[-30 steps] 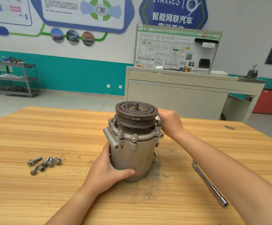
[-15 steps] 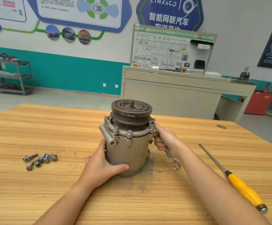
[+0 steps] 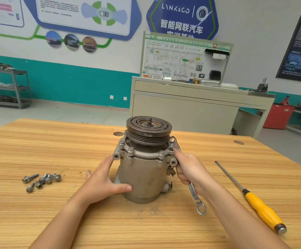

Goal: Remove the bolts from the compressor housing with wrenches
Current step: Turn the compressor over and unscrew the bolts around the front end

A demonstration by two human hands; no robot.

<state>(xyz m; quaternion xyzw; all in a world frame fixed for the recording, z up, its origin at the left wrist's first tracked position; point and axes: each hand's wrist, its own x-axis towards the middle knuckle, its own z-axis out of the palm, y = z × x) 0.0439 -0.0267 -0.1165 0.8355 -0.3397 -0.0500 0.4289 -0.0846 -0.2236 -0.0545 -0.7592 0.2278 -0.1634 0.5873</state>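
Compressor housing (image 3: 142,175) upright at the centre of the bench (image 3: 47,144), left hand (image 3: 103,180) clasping its side. Right hand (image 3: 189,169) grips the wrench (image 3: 196,200) — ring end now lifted to the right-side bolt (image 3: 171,146) — loosening can likely start.

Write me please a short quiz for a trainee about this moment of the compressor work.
1. True or false: the right hand grips a ring wrench.
2. Where do the loose bolts lie?
A) on the table, left of the compressor housing
B) on top of the pulley
C) in a tray
3. Which hand holds the compressor housing by its side?

Key: 1 true; 2 A; 3 the left hand.
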